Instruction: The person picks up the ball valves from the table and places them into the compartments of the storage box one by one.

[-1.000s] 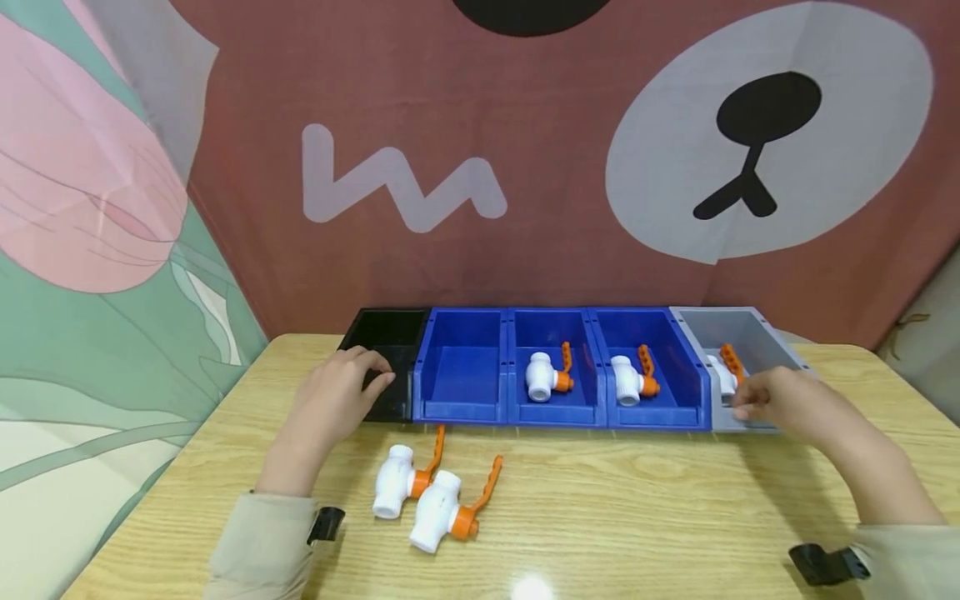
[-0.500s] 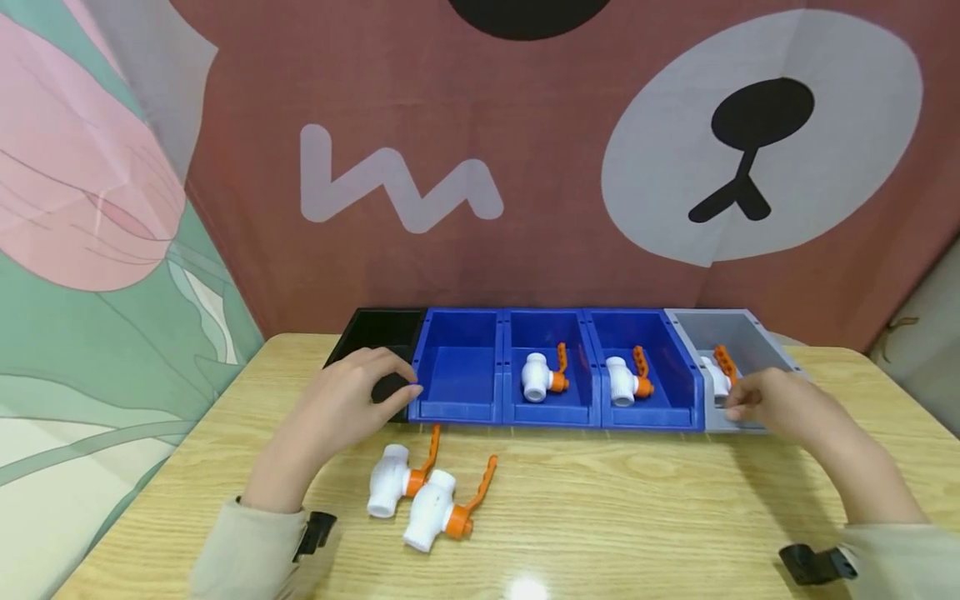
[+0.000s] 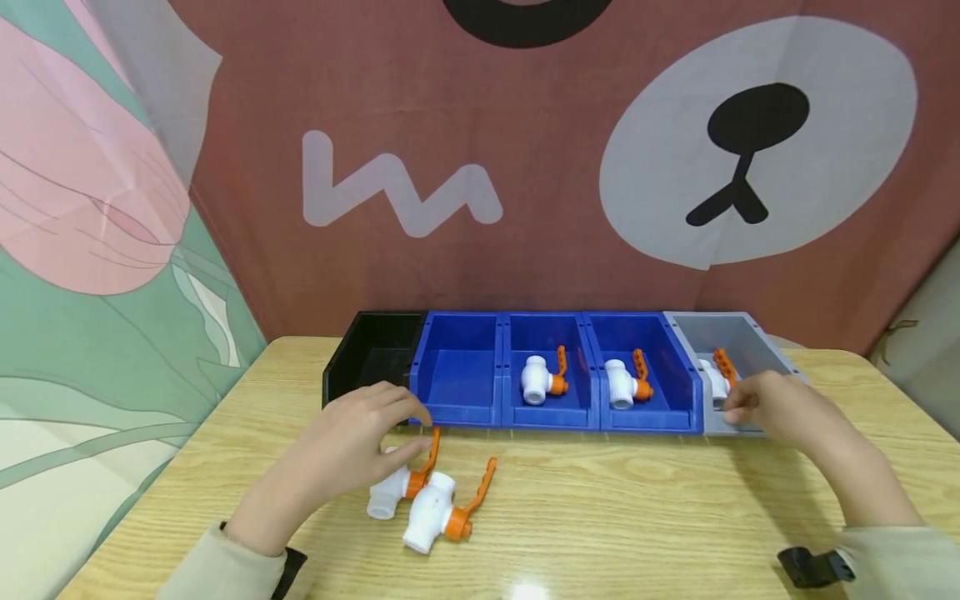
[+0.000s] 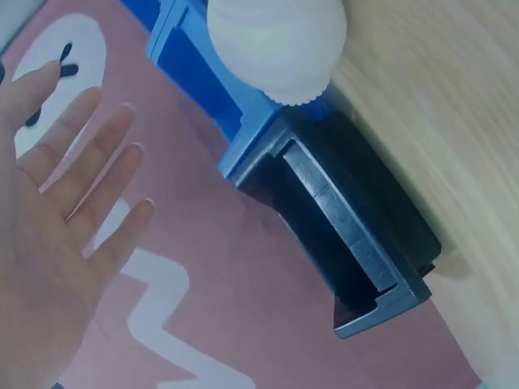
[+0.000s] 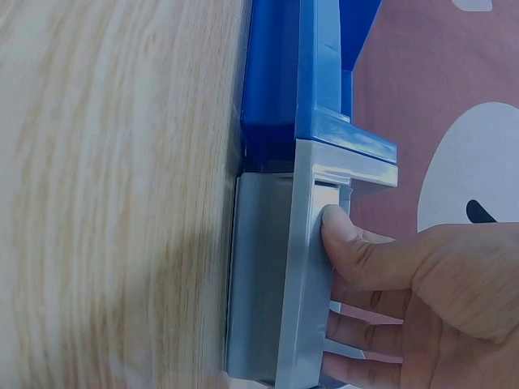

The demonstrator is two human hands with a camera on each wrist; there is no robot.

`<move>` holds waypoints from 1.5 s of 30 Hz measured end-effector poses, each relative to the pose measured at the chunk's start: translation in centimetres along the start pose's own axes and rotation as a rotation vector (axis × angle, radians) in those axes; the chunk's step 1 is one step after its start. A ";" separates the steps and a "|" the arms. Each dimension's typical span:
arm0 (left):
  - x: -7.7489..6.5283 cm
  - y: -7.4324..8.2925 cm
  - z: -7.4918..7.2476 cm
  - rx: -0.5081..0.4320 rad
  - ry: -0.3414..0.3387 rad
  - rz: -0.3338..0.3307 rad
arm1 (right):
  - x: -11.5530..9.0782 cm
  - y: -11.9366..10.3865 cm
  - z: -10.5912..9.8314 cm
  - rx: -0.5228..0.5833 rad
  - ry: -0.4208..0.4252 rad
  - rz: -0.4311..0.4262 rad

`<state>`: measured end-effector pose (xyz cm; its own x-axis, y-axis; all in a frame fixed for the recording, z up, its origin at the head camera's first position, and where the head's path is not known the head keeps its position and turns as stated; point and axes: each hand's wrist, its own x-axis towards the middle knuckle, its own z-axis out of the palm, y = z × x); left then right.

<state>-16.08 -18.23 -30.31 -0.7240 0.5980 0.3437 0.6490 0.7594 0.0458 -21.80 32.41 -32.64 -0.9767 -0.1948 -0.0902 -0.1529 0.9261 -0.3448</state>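
Two white ball valves with orange handles lie on the table, a nearer ball valve [image 3: 431, 513] and a farther ball valve [image 3: 386, 493]. My left hand [image 3: 360, 437] hovers by the farther one, partly covering it, its fingers spread and holding nothing. The left wrist view shows a white rounded valve end [image 4: 280, 44] close up. At the grey bin [image 3: 720, 329], my right hand [image 3: 783, 408] reaches over the front wall. Its thumb [image 5: 342, 223] lies at the rim, and the other fingertips are hidden inside. A valve [image 3: 712, 382] in that bin is partly covered by this hand.
Left of the grey bin, the joined row has a blue bin with a valve [image 3: 621, 385], another with a valve [image 3: 536, 382], a blue bin without one [image 3: 459, 375] and a black bin [image 3: 378, 346]. A printed cloth [image 3: 525, 267] hangs behind the wooden table [image 3: 615, 508].
My left hand has come from the black bin toward the front and slightly right, down over the farther valve, its fingers opening wider. My right hand has stayed at the grey bin.
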 end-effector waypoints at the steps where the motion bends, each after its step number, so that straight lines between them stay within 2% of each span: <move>1: -0.1 0.2 0.0 -0.007 -0.006 0.009 | 0.0 0.0 0.0 -0.001 0.001 0.001; 8: -0.5 1.6 0.1 -0.036 -0.047 0.077 | 0.0 -0.1 -0.1 -0.002 -0.002 -0.001; 16: -1.1 2.5 0.9 -0.067 -0.155 0.117 | -0.1 -0.1 0.0 -0.008 0.004 0.001; 19: -1.5 2.7 1.4 -0.063 -0.160 0.152 | -0.2 -0.1 0.0 -0.008 0.003 0.001; 22: -1.8 2.9 1.6 -0.060 -0.179 0.159 | -0.2 -0.1 -0.1 -0.005 0.001 0.004; 35: -3.0 2.9 2.5 -0.001 -0.317 0.209 | -0.3 -0.3 -0.2 -0.006 -0.003 0.013; 45: -3.2 2.6 2.5 0.058 -0.375 0.278 | -0.1 -0.3 -0.2 -0.004 -0.017 0.025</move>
<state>-12.63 -17.52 -33.60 -0.5661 0.8239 -0.0272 0.8237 0.5642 -0.0559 -21.65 32.23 -32.31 -0.9774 -0.1774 -0.1145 -0.1295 0.9320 -0.3386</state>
